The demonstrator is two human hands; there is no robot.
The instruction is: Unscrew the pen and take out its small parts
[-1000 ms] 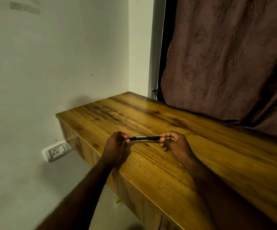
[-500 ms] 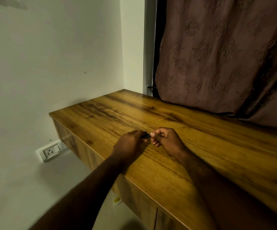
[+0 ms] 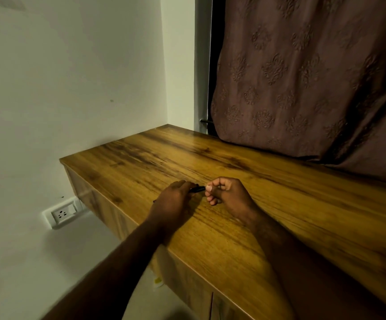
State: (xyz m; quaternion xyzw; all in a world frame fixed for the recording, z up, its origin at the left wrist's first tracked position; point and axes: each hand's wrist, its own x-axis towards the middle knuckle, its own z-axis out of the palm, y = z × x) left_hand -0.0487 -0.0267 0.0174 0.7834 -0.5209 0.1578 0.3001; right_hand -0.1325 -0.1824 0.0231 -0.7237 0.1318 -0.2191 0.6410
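A thin black pen (image 3: 197, 189) lies between my two hands just above the wooden desk top (image 3: 279, 215). My left hand (image 3: 174, 198) curls round its left part and hides most of it. My right hand (image 3: 227, 196) pinches the pen's right end between thumb and fingertip, with the other fingers curled. Only a short black stretch of the pen shows between the hands. Both forearms reach in from the lower edge of the view.
The desk stands in a corner against a pale wall (image 3: 71, 88). A brown patterned curtain (image 3: 303, 77) hangs over its back edge. A white wall socket (image 3: 62, 213) sits low on the left, beneath the desk's end. Cabinet fronts (image 3: 187, 289) run below the desk's near edge.
My hands have come close together, so the long stretch of pen seen a second ago is now mostly hidden in my left hand. The view shifted slightly.
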